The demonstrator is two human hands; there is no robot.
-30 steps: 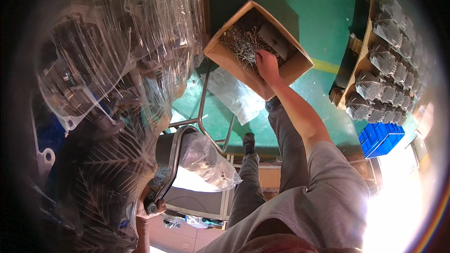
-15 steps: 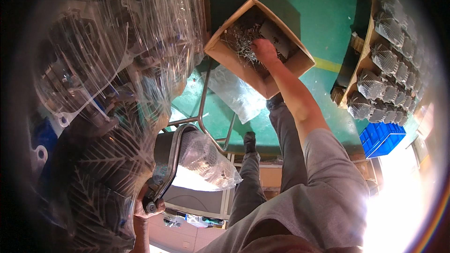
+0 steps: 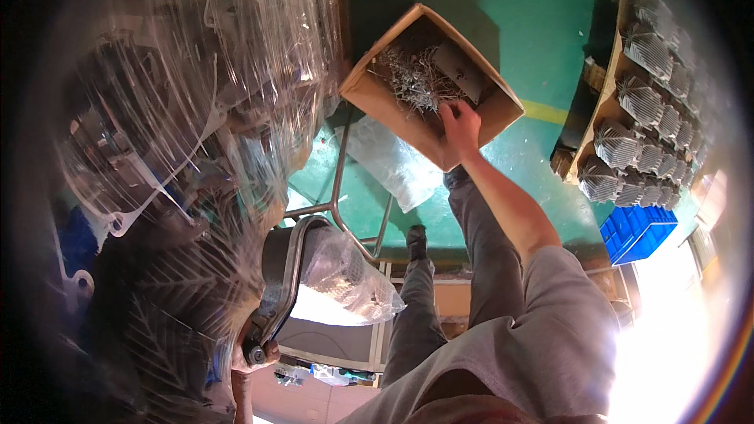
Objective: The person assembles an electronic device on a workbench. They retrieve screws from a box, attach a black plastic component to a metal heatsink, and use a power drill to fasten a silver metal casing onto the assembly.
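Note:
A cardboard box (image 3: pixel 393 126) stands tilted in view ahead of me, with a heap of small, thin metal pieces (image 3: pixel 414 81) inside, perhaps screws or nails. Beside the heap lies a flat grey piece (image 3: pixel 458 71). My right hand (image 3: pixel 462 127) is inside the box at its near right side, thumb and fingers pinched together. Whatever the pinch holds is too small to make out. At lower left, my left hand (image 3: pixel 267 355) is closed around the bolted end of a curved metal frame (image 3: pixel 297 267) with a dark panel; part of that hand is hidden.
Film-wrapped metal parts (image 3: pixel 181 94) crowd the left side. Bent metal tubing (image 3: pixel 339 165) and a clear plastic bag (image 3: pixel 393 161) are below the box. Bubble wrap (image 3: pixel 345 267) hangs by the frame. Ribbed metal castings (image 3: pixel 644 102) and a blue crate (image 3: pixel 640 233) stand at right.
My right hand has drawn back from the metal heap toward the box's near side, uncovering more of the pieces. My left hand stays at the frame's end.

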